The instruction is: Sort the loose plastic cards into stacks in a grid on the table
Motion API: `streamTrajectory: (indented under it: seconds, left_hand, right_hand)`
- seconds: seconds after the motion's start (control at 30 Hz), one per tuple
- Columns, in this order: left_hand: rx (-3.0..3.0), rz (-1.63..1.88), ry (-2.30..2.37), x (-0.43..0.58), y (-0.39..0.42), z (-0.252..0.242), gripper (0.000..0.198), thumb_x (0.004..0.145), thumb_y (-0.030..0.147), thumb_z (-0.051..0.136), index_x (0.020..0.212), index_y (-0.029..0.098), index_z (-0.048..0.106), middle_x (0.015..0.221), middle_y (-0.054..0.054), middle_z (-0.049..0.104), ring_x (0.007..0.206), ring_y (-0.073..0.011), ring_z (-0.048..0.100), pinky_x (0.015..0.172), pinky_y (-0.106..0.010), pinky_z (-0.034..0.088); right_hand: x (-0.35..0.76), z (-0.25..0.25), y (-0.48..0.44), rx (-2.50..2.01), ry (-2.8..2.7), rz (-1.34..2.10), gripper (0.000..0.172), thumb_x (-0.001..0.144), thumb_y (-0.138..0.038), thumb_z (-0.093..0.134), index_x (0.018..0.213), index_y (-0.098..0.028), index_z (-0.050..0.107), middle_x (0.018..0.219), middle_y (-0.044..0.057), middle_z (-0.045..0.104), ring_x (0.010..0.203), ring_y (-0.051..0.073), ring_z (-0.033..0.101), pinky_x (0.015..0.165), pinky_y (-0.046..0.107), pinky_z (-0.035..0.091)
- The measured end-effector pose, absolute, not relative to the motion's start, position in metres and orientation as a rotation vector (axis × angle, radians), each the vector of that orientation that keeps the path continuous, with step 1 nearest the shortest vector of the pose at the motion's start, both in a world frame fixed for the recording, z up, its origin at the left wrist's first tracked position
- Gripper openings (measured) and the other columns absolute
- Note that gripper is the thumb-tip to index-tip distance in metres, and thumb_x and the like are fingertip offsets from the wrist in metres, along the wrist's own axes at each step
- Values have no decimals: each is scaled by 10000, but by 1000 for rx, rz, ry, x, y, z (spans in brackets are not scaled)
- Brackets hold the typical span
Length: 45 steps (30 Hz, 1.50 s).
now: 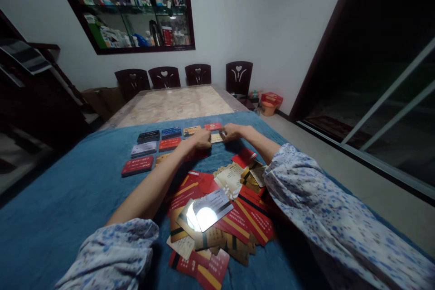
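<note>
Both my arms reach forward over a blue cloth. My left hand and my right hand meet at a pale beige card, each with fingers closed on one end of it. The card lies in a grid of stacked cards: dark, blue, tan and red in the far row, silver and red in the middle row, and a red stack nearest. A loose heap of red, gold and silver cards lies between my forearms.
Beyond the cloth the marble-patterned tabletop runs to several dark chairs at the wall. A glass-shelved cabinet hangs above. A red basket sits on the floor at the right, beside a dark sliding door.
</note>
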<state>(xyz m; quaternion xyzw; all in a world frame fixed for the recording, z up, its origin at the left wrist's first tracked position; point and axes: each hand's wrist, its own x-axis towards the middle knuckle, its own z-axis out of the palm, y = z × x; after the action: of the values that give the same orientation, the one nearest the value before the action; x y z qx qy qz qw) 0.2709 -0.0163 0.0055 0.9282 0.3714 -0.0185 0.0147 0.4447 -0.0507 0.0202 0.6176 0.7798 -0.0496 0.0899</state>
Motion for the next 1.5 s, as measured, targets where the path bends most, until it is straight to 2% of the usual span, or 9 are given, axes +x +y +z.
streamTrajectory:
  seconds: [0.13,0.23,0.47,0.6,0.7,0.8,0.93,1.17,1.5]
  left_hand:
    - [2881,-75,1156,274,-19,9,255,674,89,594,894,108,719,821,-97,726,747,-192,650,676,-238,471]
    - [2886,-107,1153,276,-21,10,245,679,81,589,884,104,721,832,-107,731,745,-191,651,666,-237,467]
    - [2888,-177,1184,280,-26,11,221,686,89,588,853,126,727,846,-117,739,816,-213,677,741,-255,505]
    - [2897,-154,1242,278,-35,13,268,714,122,607,964,141,702,1018,-147,728,994,-272,664,881,-355,515]
    - [2917,-113,1273,275,-41,14,326,762,146,593,1081,129,659,1199,-190,664,1134,-314,605,1000,-457,464]
    - [2962,-43,1295,274,-46,12,372,824,165,542,1185,99,606,1287,-225,595,1204,-343,551,1043,-517,416]
    - [3005,16,1246,274,-53,10,312,868,155,474,1136,104,626,1284,-211,572,1220,-343,520,1041,-527,397]
    - [3026,60,1112,280,-78,8,296,877,134,467,1097,123,666,1269,-188,573,1243,-346,478,1015,-542,389]
    - [3070,67,1024,284,-102,4,318,916,148,420,1055,141,706,1207,-171,624,1172,-326,504,958,-488,390]
  right_hand:
    - [441,18,-48,1820,2297,-137,326,807,-203,631,1120,-170,719,1109,110,749,986,217,690,760,225,490]
    - [436,16,-47,1825,2279,-111,303,847,-192,591,1111,-126,722,1131,160,740,1023,236,689,799,243,499]
    - [432,15,-46,1829,2248,-121,304,853,-223,614,1122,-127,717,1067,167,756,1009,248,709,810,264,526]
    - [436,16,-51,1833,2289,-84,339,875,-224,583,1187,-135,682,1163,173,728,1059,251,692,836,268,522]
    - [443,18,-55,1835,2317,-69,457,862,-253,599,1307,-148,608,1211,157,710,1077,241,683,842,254,517]
    - [454,20,-61,1854,2366,-42,569,826,-289,644,1373,-156,565,1237,153,695,1069,249,680,832,254,513]
    - [470,18,-73,1878,2448,-34,467,854,-259,613,1310,-160,637,1184,124,716,1030,224,673,829,233,477]
    - [489,12,-108,1848,2555,-10,429,828,-104,555,1215,-204,709,1089,83,732,1025,207,636,832,243,423]
    - [499,8,-149,1919,2547,-13,363,855,-120,578,1156,-242,740,1109,94,704,1067,243,596,814,279,417]
